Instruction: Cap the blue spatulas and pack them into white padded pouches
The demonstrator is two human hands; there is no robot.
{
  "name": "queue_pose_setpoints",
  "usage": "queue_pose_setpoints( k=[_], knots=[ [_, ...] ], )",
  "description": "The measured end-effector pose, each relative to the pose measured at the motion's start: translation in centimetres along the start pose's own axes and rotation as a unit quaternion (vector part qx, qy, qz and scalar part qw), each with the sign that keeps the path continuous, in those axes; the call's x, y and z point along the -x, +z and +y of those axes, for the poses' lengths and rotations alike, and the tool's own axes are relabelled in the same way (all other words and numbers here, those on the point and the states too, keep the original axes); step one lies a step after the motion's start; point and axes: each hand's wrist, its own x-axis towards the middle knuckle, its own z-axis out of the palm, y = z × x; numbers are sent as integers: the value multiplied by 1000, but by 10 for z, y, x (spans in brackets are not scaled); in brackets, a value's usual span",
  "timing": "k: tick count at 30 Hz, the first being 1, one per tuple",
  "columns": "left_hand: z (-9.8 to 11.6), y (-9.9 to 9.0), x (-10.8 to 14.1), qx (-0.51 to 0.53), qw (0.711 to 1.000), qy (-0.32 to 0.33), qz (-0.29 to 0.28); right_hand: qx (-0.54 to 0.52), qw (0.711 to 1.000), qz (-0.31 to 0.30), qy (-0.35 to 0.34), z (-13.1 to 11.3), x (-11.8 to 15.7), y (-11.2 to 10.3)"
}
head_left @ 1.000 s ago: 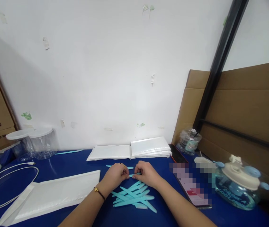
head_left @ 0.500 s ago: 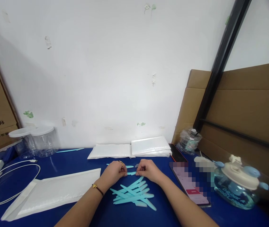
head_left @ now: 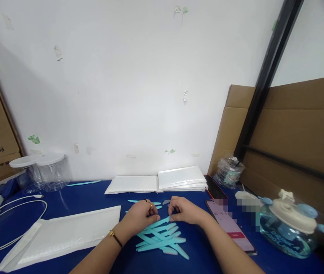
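Several turquoise razor-like sticks lie crossed in a pile on the blue table. My left hand is at the pile's upper left edge, thumb and fingers pinched at one turquoise stick. On the other side, my right hand pinches the same stick's right end at the top of the pile. Behind my left hand, two turquoise sticks lie roughly parallel, partly hidden by it. A small translucent piece rests between the hands, farther back.
White padded envelopes lie by the wall, and a larger one at left. Clear lidded jars and a white cable are farther left. A lit phone, a dark phone and a bottle stand or lie at right.
Both hands have come nearer, down to the pile's top edge. The stick formerly between them now lies behind my left hand, and they hold another from the pile.
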Motion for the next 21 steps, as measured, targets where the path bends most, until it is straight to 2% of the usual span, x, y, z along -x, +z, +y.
queue_pose_setpoints(
  k=[4,7,13,15,18,21],
  knots=[
    [3,4,-3,-34,999,-16,-18,-56,997,-1,46,4,-3,7],
    [-2,0,-5,-35,998,-41,-14,-90,994,-10,63,10,-4,8],
    [-25,-20,1,-36,996,-80,20,-63,993,51,91,18,0,-6],
    [-27,-24,3,-37,996,-76,33,-46,994,67,67,13,2,-10],
    [-18,-24,5,-41,996,-48,58,-24,1000,18,9,0,3,-9],
    [-3,-17,7,-28,999,-20,22,-5,999,-49,-3,-10,3,-4]
  ],
)
